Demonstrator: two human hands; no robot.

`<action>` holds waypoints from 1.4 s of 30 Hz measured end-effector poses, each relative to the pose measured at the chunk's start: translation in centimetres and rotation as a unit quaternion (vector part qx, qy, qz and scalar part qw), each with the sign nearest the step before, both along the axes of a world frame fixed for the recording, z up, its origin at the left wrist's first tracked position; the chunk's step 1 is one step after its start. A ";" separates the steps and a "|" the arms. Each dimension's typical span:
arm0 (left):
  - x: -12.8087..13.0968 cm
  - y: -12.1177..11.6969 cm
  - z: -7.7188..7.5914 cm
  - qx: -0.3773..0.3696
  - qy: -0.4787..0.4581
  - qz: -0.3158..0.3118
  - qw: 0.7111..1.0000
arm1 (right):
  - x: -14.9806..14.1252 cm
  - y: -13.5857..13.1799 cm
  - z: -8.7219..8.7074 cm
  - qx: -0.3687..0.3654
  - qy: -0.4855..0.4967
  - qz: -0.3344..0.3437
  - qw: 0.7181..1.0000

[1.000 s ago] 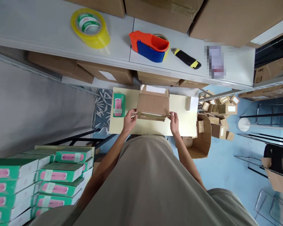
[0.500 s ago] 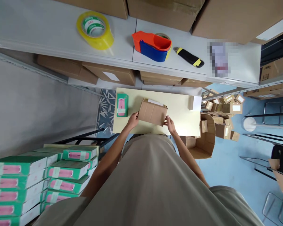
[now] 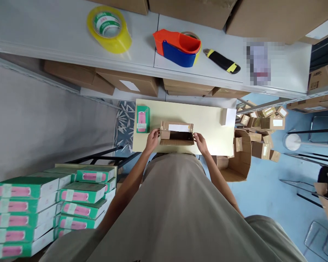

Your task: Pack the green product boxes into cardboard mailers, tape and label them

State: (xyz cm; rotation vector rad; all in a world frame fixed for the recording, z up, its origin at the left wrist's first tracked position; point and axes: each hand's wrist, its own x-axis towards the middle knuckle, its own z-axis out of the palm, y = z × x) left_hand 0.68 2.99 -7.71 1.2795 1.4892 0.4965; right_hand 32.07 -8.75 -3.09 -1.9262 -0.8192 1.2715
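Note:
Between my hands is a small brown cardboard box [image 3: 165, 135] with a white label on its upper face and a dark opening toward me. The fingers of my left hand [image 3: 152, 139] are closed on its left end. My right hand [image 3: 200, 142] grips the right end, its fingers partly hidden. Both hands are over a pale yellow tabletop [image 3: 207, 125]. To the left on it stands a green box with a pink picture [image 3: 143, 119], apart from my left hand. A white block or box [image 3: 228, 117] lies at the table's right end.
A shelf above the table holds yellow tape [image 3: 109, 29], an orange and blue tape dispenser [image 3: 177, 49] and a utility knife [image 3: 222, 61]. Green boxes [image 3: 16, 207] are stacked at lower left. On the right, a large open carton [image 3: 240, 156] stands near many small cartons [image 3: 272, 123].
The brown box has been turned between my hands. Its plain face was toward me before; now the label and the dark opening show. My view has shifted slightly.

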 end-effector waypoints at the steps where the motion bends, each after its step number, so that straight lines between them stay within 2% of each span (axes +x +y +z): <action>1: 0.2 -0.1 0.5 0.010 -0.002 0.010 1.000 | 0.1 0.2 0.2 -0.002 -0.009 0.000 1.000; 3: 1.0 -0.1 1.7 0.034 0.011 0.018 0.999 | 0.2 1.0 0.8 -0.027 -0.030 0.004 0.999; 5: 2.3 -0.3 2.7 0.057 0.056 0.013 0.997 | -0.1 2.1 1.3 -0.047 -0.087 0.045 0.994; 9: 5.4 -1.5 4.1 0.083 0.140 0.008 0.987 | -1.2 4.2 2.4 -0.031 -0.253 0.149 0.955; 11: 6.6 -2.2 4.3 0.087 0.160 0.015 0.983 | -1.6 4.9 2.6 -0.023 -0.291 0.177 0.940; 20: 9.6 -3.6 4.8 0.088 0.204 0.081 0.972 | -1.0 5.7 0.3 0.022 -0.249 0.203 0.947; 23: 10.0 -4.4 5.3 0.084 0.198 0.101 0.971 | -0.1 5.2 0.3 0.046 -0.246 0.191 0.949; 26: 9.6 -5.6 6.1 0.080 0.193 0.102 0.973 | 1.0 4.3 0.8 0.074 -0.229 0.152 0.959; 31: 6.3 -9.5 7.1 0.103 0.128 0.043 0.985 | 1.2 1.7 1.8 0.087 -0.225 0.085 0.967; 34: 2.8 -13.0 7.7 0.110 0.118 0.074 0.984 | -1.4 -0.3 2.6 0.100 -0.230 0.083 0.965; 38: -4.5 -18.7 9.8 0.139 0.094 0.172 0.971 | -8.4 -3.2 4.6 0.149 -0.224 0.132 0.954; 42: -13.5 -26.1 12.8 0.167 0.070 0.306 0.935 | -17.8 -5.7 7.1 0.214 -0.204 0.169 0.940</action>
